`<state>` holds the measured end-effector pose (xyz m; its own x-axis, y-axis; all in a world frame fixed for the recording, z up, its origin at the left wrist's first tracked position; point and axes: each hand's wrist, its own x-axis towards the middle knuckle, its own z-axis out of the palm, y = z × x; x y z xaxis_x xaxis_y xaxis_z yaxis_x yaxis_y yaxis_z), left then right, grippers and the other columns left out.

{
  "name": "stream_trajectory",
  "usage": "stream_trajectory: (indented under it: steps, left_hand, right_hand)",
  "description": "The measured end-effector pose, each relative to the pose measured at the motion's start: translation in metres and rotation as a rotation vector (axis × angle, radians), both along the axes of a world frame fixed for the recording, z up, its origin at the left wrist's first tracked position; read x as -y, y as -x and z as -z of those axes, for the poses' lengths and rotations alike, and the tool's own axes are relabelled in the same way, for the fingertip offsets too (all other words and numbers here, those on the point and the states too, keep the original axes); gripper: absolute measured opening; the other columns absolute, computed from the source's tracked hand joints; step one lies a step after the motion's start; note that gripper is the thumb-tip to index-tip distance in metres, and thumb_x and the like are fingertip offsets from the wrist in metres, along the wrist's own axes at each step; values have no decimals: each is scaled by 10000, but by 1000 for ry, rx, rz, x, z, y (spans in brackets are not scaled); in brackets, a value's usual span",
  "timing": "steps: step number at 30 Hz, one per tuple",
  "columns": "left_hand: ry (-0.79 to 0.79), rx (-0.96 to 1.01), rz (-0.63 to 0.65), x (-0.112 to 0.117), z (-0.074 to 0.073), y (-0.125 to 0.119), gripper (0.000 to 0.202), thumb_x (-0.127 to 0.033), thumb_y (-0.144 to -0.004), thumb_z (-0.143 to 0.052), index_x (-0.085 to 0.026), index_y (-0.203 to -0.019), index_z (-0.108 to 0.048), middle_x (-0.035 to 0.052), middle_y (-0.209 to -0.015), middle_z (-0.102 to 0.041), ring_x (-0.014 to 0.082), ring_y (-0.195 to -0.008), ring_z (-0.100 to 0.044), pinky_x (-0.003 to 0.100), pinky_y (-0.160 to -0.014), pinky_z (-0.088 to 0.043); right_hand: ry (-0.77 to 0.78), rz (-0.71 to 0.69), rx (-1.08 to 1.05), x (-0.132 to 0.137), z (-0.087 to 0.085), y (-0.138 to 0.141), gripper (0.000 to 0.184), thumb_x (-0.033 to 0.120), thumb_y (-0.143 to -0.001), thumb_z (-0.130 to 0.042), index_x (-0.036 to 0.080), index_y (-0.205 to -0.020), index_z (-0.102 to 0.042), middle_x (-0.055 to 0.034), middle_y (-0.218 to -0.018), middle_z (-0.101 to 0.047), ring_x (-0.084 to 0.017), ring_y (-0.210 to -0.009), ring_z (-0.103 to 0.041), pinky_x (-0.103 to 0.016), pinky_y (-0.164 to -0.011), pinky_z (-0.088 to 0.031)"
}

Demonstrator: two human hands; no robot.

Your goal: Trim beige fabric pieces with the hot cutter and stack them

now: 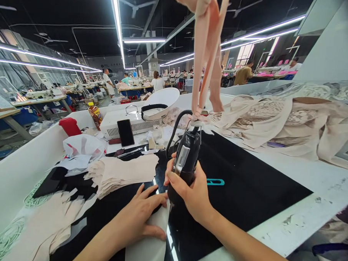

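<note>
My right hand (pixel 198 199) is wrapped round a black corded handheld power tool (pixel 188 156), held upright with its lower end at the edge of a pale fabric piece (pixel 148 250). The tool's working tip is hard to make out. Peach fabric strips (pixel 204 58) hang from above and are tied near its top. Spread flat, my left hand (pixel 139 219) presses on the pale piece, its fingertips close to the tool. Under both lies a glossy black board (pixel 247 176). A teal strip-shaped object (pixel 219 182) with a slot lies just right of the tool.
Left of my hands are a stack of cut fabric (pixel 129 169) and loose cut pieces (pixel 54 225). Behind stand a phone (pixel 126 132), a white vented box (pixel 113 124) and a bottle (pixel 94 113). Piled fabric (pixel 278 123) covers the right back. People work at distant tables.
</note>
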<state>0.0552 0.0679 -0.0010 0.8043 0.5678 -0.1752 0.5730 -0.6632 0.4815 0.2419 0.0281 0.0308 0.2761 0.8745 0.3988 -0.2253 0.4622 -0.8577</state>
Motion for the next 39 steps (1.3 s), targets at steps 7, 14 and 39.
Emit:
stream_trajectory:
  steps: [7,14,39]
  left_hand:
    - [-40,-16,10,0,-1,4,683,-581,-794,-937,-295,-1357,-676,100,-1512,-653,406,-1632,-284,742,-1307,-83]
    - [-98,-100,32,2,-6,1,935,-535,-791,-948,-291,-1589,-527,145,-1680,-480,419,-1625,-297,770,-1290,-92]
    - [-15,-30,20,3,-11,1,912,-329,-764,-1002,-389,-1566,-571,77,-1602,-588,437,-1612,-314,762,-1280,-36]
  right_hand:
    - [30,-28,7,3,-6,11,266,313,-786,-766,255,-942,-558,53,-762,-582,-148,-615,-576,-320,-608,-520]
    - [13,-35,41,4,-5,19,252,316,-778,-741,260,-907,-533,38,-771,-575,-156,-641,-548,-324,-609,-516]
    - [-10,-65,34,5,-7,25,253,274,-753,-763,251,-902,-561,36,-773,-604,-154,-644,-559,-313,-609,-529]
